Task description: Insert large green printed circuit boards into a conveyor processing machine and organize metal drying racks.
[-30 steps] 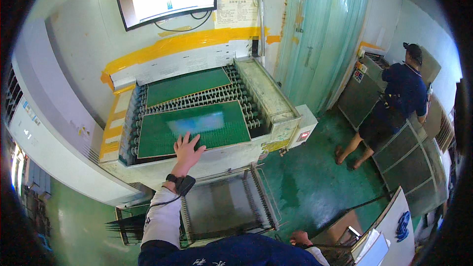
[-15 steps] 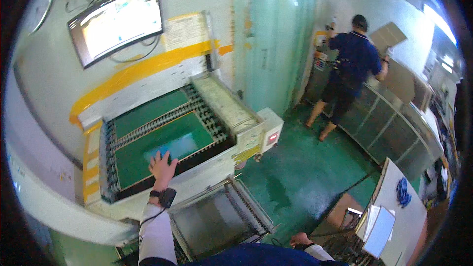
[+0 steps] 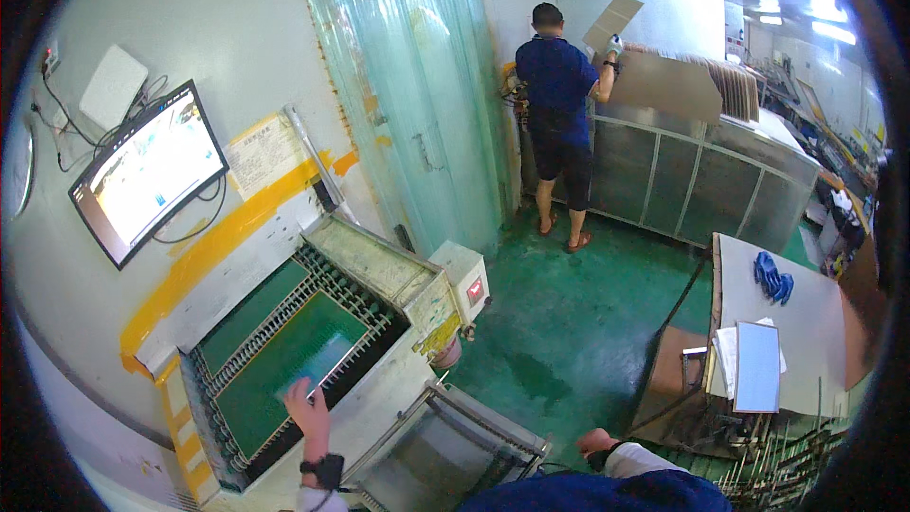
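Note:
My left hand (image 3: 307,408) reaches over the near edge of a green board (image 3: 301,356) that lies on a roller conveyor (image 3: 384,318). Its fingers are bent and apart; whether a fingertip touches the board is too blurred to tell. A bluish-white reflection shows on the board beside the fingers. Behind it, past a row of rollers, lies a second green board (image 3: 251,318). At the lower middle, above the floor, my right hand (image 3: 595,441) hangs with its fingers curled in, and nothing shows in it.
A slatted metal rack (image 3: 445,455) stands in front of the conveyor. At right, a table (image 3: 806,322) bears blue gloves (image 3: 773,278) and a pale framed panel (image 3: 756,367). A co-worker (image 3: 559,104) at the far metal counter (image 3: 664,171) holds a tan panel (image 3: 612,21). A strip curtain (image 3: 408,104) hangs behind.
My view has swung right and up. My left hand, spread over the green board before, is now bent at its near edge. The co-worker's tan panel has shifted in their hand.

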The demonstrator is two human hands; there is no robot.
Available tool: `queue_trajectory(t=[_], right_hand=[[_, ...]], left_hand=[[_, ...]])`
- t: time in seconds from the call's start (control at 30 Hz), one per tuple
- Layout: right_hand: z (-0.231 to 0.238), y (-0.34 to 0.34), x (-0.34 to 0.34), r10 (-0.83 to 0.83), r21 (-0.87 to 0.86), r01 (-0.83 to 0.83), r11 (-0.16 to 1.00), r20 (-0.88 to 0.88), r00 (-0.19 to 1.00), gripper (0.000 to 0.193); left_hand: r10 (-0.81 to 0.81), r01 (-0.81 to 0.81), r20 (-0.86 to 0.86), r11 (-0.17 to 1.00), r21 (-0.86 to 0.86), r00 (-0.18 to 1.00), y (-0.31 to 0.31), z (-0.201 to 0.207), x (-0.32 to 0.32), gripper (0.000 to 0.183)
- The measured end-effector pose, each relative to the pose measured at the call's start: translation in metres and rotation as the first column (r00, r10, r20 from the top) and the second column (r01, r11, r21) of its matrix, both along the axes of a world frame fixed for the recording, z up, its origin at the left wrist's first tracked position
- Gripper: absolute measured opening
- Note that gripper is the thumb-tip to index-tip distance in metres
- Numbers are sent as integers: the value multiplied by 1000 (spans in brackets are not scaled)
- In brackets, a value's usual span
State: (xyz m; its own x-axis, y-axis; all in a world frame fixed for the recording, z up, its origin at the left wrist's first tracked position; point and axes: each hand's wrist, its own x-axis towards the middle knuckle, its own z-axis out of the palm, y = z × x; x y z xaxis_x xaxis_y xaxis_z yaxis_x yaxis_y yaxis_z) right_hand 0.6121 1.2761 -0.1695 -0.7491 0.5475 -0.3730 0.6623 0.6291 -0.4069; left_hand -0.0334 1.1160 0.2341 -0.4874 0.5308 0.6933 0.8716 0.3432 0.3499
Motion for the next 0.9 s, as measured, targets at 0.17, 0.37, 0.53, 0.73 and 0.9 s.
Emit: queue_trajectory(t=[0.17, 0.37, 0.53, 0.73, 0.9], right_hand=[[36, -6, -51, 229, 18, -249, 968, 338, 913, 16], [-5, 11, -20, 19, 12, -21, 1000, 166, 986, 19], [27, 14, -48, 80, -28, -76, 997, 161, 984, 18], [12, 35, -61, 134, -76, -127, 989, 84, 987, 19], [-3, 32, -89, 273, -61, -267, 962, 195, 942, 22]], left_hand=[[-247, 268, 602, 962, 58, 759, -71, -19, 62, 15], [-231, 639, 972, 755, 146, 52, -120, -222, 106, 22], [39, 650, 996, 756, -82, 81, -123, -116, 194, 25], [100, 631, 991, 765, -133, 87, -120, -89, 217, 26], [143, 599, 985, 782, -169, 91, -128, -87, 222, 27]])
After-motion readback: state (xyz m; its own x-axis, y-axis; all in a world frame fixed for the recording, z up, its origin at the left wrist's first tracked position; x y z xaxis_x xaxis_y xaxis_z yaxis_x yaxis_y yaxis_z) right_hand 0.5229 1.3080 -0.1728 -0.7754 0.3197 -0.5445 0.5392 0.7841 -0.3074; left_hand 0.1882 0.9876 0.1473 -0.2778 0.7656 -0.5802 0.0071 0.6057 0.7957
